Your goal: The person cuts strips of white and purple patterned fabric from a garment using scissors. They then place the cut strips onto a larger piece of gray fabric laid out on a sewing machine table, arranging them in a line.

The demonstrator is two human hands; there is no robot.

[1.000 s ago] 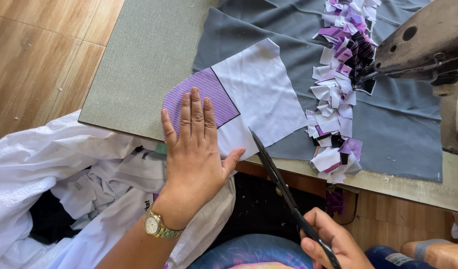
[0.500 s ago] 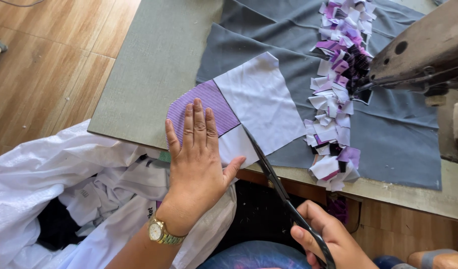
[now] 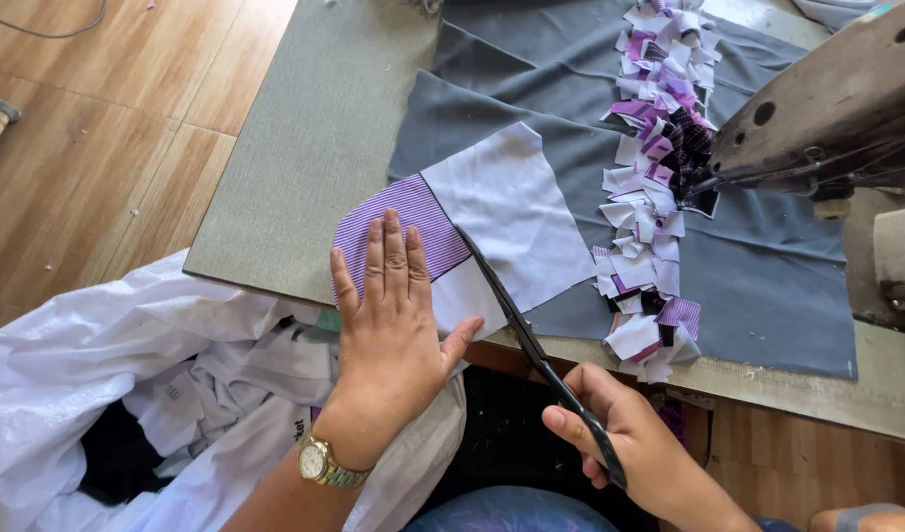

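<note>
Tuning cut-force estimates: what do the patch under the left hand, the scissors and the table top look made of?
Patch: thin woven cloth, pale plain part joined to a purple striped part, matte; it lies flat under the left hand.
Scissors, in the right hand: dark blades, likely metal; handle material hidden.
Table top: grey-green, finely textured and matte, probably laminate or a felt-like covering.

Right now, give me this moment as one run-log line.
left hand: flat on purple-and-white fabric piece | right hand: holding black scissors, blades cutting into fabric | surface: grey cloth on table, scrap strip beside sewing machine
</note>
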